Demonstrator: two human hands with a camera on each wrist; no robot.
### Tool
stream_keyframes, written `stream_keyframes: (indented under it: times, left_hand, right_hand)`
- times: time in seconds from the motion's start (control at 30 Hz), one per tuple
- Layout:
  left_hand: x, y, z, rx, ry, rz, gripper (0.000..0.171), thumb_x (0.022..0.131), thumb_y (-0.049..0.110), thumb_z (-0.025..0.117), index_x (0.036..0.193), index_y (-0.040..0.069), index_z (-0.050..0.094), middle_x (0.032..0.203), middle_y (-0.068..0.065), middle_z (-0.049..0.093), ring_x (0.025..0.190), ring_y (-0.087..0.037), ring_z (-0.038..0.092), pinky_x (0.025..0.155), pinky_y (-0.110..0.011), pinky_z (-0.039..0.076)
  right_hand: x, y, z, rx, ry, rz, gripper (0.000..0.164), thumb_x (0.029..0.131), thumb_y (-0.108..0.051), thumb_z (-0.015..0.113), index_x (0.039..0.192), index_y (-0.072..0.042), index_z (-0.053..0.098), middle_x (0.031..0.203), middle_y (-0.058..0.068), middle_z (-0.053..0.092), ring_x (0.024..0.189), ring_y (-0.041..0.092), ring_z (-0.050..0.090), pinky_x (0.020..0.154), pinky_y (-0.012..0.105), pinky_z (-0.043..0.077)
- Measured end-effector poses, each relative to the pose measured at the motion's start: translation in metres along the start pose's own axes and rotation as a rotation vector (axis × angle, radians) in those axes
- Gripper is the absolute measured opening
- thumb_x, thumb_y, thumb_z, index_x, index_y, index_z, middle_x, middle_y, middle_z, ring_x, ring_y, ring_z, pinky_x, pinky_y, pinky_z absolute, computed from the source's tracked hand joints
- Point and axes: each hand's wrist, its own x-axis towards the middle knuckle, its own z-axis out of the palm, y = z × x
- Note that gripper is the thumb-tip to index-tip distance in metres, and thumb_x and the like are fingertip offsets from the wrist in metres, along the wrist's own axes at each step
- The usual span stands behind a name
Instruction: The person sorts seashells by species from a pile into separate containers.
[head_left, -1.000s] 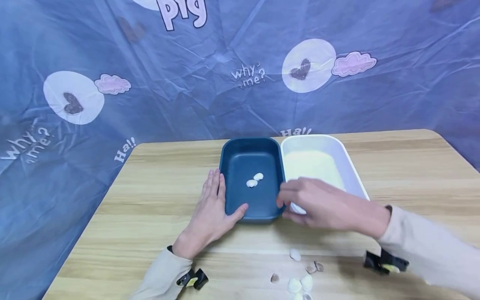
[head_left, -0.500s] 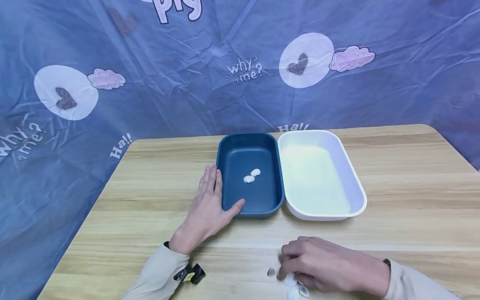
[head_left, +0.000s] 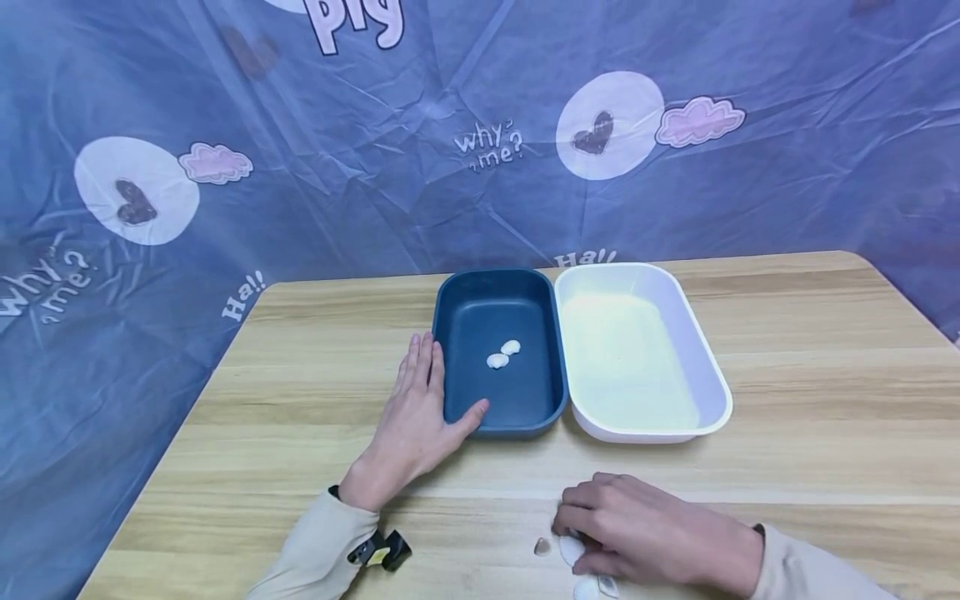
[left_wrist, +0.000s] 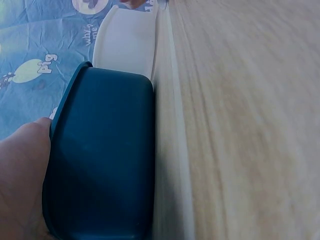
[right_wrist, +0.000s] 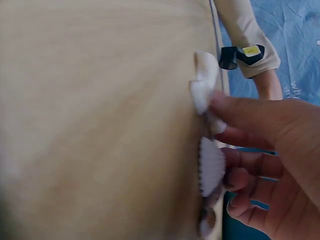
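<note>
A dark blue tray [head_left: 517, 400] holds two white ribbed seashells [head_left: 498, 361]. Along its left side lie the straight fingers of my left hand [head_left: 412, 425], its thumb over the front left rim. The left wrist view has that hand [left_wrist: 22, 175] against the tray's outside. My right hand [head_left: 637, 529] is low over the tabletop, fingers bent around a white shell [head_left: 572, 550]. In the right wrist view the thumb is at a white shell [right_wrist: 201, 95], and a ribbed shell [right_wrist: 212, 167] lies beside the fingers. Whether the fingers pinch a shell is unclear.
Touching the blue tray on its right is a white tray [head_left: 720, 417]. A small brown shell [head_left: 542, 547] lies left of my right hand, with more pale shells [head_left: 587, 588] at the front edge of view. A blue printed cloth [head_left: 360, 167] hangs behind the wooden table [head_left: 810, 358].
My right hand came from the white tray's front left corner down to the shells on the table, then shifted slightly left. My left hand stays at the blue tray.
</note>
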Motion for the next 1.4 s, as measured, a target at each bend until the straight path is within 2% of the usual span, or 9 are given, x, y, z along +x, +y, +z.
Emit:
stream_keyframes:
  times: [0.1, 0.2, 0.33, 0.4, 0.63, 0.93, 1.13, 1.4]
  left_hand:
    - [0.000, 0.000, 0.000, -0.001, 0.000, 0.001, 0.098, 0.090, 0.066, 0.044, 0.150, -0.008, 0.017, 0.160, -0.020, 0.004, 0.147, -0.028, -0.003, 0.118, -0.040, 0.007]
    - [0.000, 0.000, 0.001, -0.003, 0.006, 0.003, 0.098, 0.090, 0.066, 0.043, 0.149, -0.008, 0.018, 0.159, -0.020, 0.004, 0.147, -0.029, -0.003, 0.118, -0.040, 0.007]
    - [0.000, 0.000, 0.001, -0.004, 0.015, 0.002, 0.098, 0.090, 0.066, 0.043, 0.149, -0.008, 0.018, 0.159, -0.020, 0.005, 0.147, -0.029, -0.002, 0.118, -0.040, 0.007]
    - [-0.001, 0.000, 0.001, -0.004, 0.015, 0.001, 0.098, 0.090, 0.066, 0.043, 0.149, -0.008, 0.018, 0.159, -0.020, 0.005, 0.147, -0.029, -0.002, 0.118, -0.040, 0.008]
    - [0.000, 0.001, 0.000, -0.002, 0.015, 0.003, 0.097, 0.090, 0.066, 0.043, 0.149, -0.008, 0.018, 0.159, -0.020, 0.007, 0.147, -0.029, -0.001, 0.118, -0.040, 0.008]
    - [-0.001, 0.001, -0.001, -0.007, 0.008, 0.001, 0.098, 0.090, 0.066, 0.043, 0.149, -0.008, 0.018, 0.159, -0.020, 0.005, 0.147, -0.029, -0.002, 0.118, -0.040, 0.008]
    - [-0.001, 0.000, 0.000, -0.009, 0.013, 0.005, 0.098, 0.090, 0.066, 0.043, 0.149, -0.008, 0.018, 0.159, -0.021, 0.006, 0.147, -0.029, -0.002, 0.118, -0.040, 0.008]
    - [-0.001, 0.000, 0.000, -0.011, 0.012, 0.007, 0.099, 0.090, 0.066, 0.043, 0.149, -0.008, 0.017, 0.159, -0.020, 0.005, 0.147, -0.028, -0.004, 0.118, -0.041, 0.008]
  right_hand:
    - [-0.001, 0.000, 0.002, 0.022, -0.002, 0.003, 0.032, 0.083, -0.041, 0.072, 0.109, -0.024, 0.061, 0.091, -0.021, 0.052, 0.080, -0.007, 0.046, 0.073, 0.017, 0.044]
    - [-0.001, 0.001, 0.002, 0.040, 0.005, -0.042, 0.038, 0.079, -0.034, 0.075, 0.114, -0.028, 0.062, 0.093, -0.020, 0.054, 0.080, -0.007, 0.047, 0.075, 0.015, 0.043]
    - [0.002, 0.004, 0.003, 0.030, 0.045, -0.109, 0.036, 0.075, -0.016, 0.077, 0.106, -0.029, 0.064, 0.085, -0.017, 0.051, 0.076, -0.006, 0.046, 0.074, 0.009, 0.039]
    - [0.002, 0.005, 0.003, 0.022, 0.055, -0.117, 0.033, 0.075, -0.014, 0.076, 0.102, -0.028, 0.065, 0.085, -0.017, 0.050, 0.076, -0.005, 0.047, 0.074, 0.008, 0.038]
    - [0.003, 0.004, 0.003, 0.011, 0.013, -0.040, 0.023, 0.079, -0.030, 0.076, 0.096, -0.022, 0.062, 0.089, -0.017, 0.052, 0.079, -0.005, 0.049, 0.072, 0.012, 0.042]
    - [0.005, 0.003, -0.001, -0.028, 0.007, -0.003, 0.027, 0.078, -0.034, 0.077, 0.091, -0.021, 0.057, 0.083, -0.017, 0.046, 0.071, -0.005, 0.043, 0.068, 0.012, 0.040]
    - [0.009, 0.002, -0.016, -0.017, 0.030, 0.022, 0.025, 0.081, -0.028, 0.077, 0.098, -0.021, 0.060, 0.088, -0.018, 0.050, 0.078, -0.005, 0.049, 0.071, 0.014, 0.044]
    - [0.027, 0.010, -0.059, -0.059, 0.081, 0.050, 0.025, 0.082, -0.024, 0.076, 0.102, -0.016, 0.063, 0.091, -0.015, 0.054, 0.077, -0.001, 0.052, 0.070, 0.019, 0.049]
